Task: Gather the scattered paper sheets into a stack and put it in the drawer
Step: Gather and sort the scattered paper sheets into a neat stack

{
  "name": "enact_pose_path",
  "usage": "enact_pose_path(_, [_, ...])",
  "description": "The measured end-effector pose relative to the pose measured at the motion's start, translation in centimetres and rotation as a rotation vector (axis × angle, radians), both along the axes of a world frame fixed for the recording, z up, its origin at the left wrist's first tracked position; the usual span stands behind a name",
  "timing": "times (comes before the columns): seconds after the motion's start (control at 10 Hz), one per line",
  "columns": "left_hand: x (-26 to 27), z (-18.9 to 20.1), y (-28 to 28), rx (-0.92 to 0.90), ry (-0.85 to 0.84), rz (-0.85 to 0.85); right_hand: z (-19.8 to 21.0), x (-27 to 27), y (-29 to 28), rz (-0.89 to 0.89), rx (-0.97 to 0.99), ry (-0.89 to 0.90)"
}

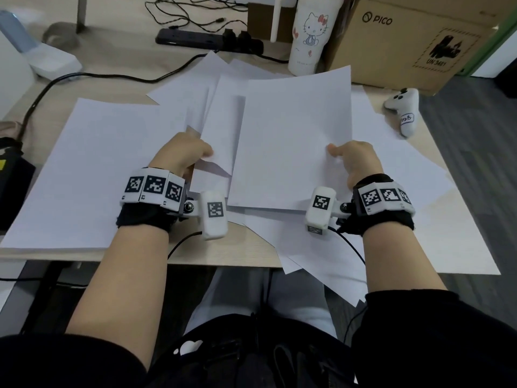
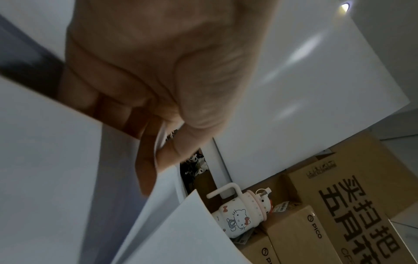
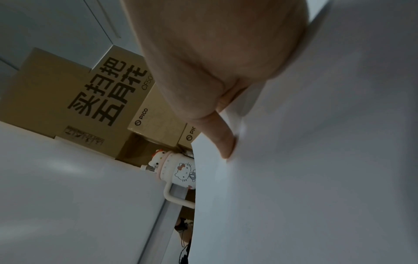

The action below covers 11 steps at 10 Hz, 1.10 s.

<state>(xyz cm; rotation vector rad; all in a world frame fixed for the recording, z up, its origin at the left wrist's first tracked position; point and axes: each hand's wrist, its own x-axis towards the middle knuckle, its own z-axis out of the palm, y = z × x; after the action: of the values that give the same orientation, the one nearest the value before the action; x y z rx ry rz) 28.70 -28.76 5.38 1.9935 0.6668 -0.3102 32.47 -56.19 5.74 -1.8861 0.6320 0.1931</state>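
Observation:
Several white paper sheets lie scattered over the wooden desk. My left hand pinches a small bundle of sheets lifted off the desk; in the left wrist view the thumb and fingers clamp the sheet edges. My right hand holds a raised sheet by its lower right part, thumb on top; the right wrist view shows the thumb pressed on that sheet. A large sheet lies flat at the left. More sheets overhang the desk's front right. No drawer is visible.
Behind the papers stand a Hello Kitty bottle, a PICO cardboard box and a black power strip with cables. A white controller lies at the right edge. A white-and-blue device sits at the far left.

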Motion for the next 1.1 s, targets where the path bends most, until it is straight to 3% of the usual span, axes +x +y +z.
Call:
enact_pose_path(0.3, [-2.1, 1.1, -0.2, 0.069, 0.102, -0.129, -0.5, -0.5, 1.0, 0.089, 0.000, 0.055])
enact_pose_path(0.4, [-2.1, 1.2, -0.3, 0.018, 0.079, -0.126, -0.5, -0.6, 1.4, 0.099, -0.025, 0.070])
enact_pose_path(0.6, [-0.1, -0.4, -0.9, -0.086, -0.186, 0.054, -1.5, 0.1, 1.7, 0.114, -0.065, 0.050])
enact_pose_path(0.9, [1.7, -1.9, -2.0, -0.115, -0.258, 0.047, -1.7, 1.0, 1.5, 0.080, -0.004, 0.083])
enact_pose_path(1.1, [0.8, -1.5, -2.7, -0.297, -0.293, 0.105, -1.3, 0.5, 1.4, 0.016, 0.081, 0.045])
